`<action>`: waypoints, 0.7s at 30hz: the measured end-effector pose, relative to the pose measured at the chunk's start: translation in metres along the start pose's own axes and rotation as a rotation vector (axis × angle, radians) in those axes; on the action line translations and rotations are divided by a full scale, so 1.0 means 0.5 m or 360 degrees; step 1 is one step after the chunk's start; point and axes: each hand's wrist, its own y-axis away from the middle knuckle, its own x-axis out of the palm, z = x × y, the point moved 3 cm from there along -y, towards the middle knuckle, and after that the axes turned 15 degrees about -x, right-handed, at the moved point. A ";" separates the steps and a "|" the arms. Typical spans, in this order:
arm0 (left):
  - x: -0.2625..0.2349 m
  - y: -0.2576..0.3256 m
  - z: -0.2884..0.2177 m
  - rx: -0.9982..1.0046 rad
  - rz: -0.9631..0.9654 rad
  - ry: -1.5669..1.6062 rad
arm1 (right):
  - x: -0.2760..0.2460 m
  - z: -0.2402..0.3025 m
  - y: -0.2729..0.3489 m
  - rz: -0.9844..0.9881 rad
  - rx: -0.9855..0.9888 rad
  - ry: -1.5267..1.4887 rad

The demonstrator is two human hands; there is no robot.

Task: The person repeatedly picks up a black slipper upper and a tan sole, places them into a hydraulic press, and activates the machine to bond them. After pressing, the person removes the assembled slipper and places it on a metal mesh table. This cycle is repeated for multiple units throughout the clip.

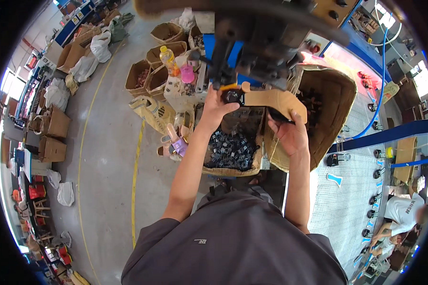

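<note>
My left hand (pixel 217 105) and my right hand (pixel 290 133) together hold a tan shoe sole (pixel 271 100) with a black heel part (pixel 233 97) at its left end. The left hand grips that heel end just under a dark machine head (pixel 257 42). The right hand clasps the sole's other end from below. Beneath my hands stands a cardboard box of small black parts (pixel 230 149).
A large brown sack (pixel 330 99) stands to the right. Open cardboard boxes (pixel 150 71), a yellow bottle (pixel 167 57) and a pink cup (pixel 187 74) are at the left. A white mesh conveyor (pixel 349 194) runs on the right, where another person (pixel 404 213) works.
</note>
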 end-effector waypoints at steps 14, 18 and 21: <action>-0.037 0.009 0.072 -0.0101 -0.0120 0.0474 | -0.074 0.036 0.110 -0.0237 -0.0165 0.0335; -0.015 0.013 0.056 -0.0050 -0.0122 0.0467 | -0.183 -0.080 0.193 -0.0050 0.0273 0.0670; -0.018 0.020 0.063 -0.0077 -0.0164 0.0478 | -0.269 -0.149 0.299 0.0022 0.0531 0.1079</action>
